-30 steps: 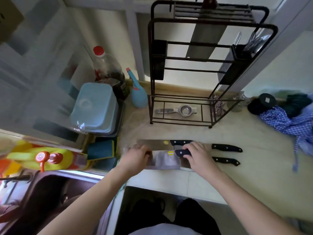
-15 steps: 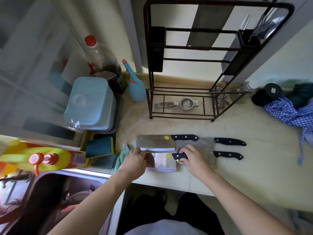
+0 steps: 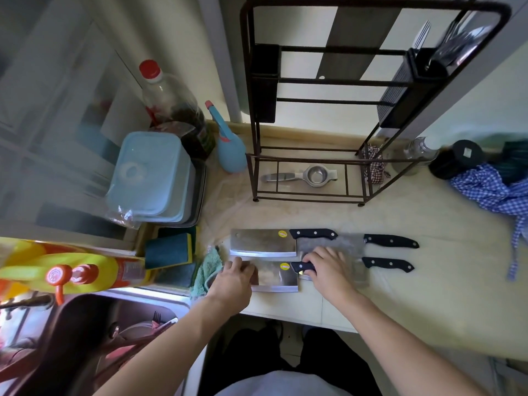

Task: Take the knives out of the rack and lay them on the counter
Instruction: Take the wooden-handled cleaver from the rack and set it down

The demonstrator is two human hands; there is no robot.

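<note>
Laid four knives flat on counter, lower centre. Emptied rack above. Gripped nearest cleaver's handle with right hand; pressed left hand open on blade. Nearly finished.

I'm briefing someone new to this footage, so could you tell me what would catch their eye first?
Four black-handled cleavers lie in two rows on the counter before the black wire rack. The right hand grips the near-left cleaver's handle while the left hand touches its blade. A bright yellow bottle stands out at the left edge.
</note>
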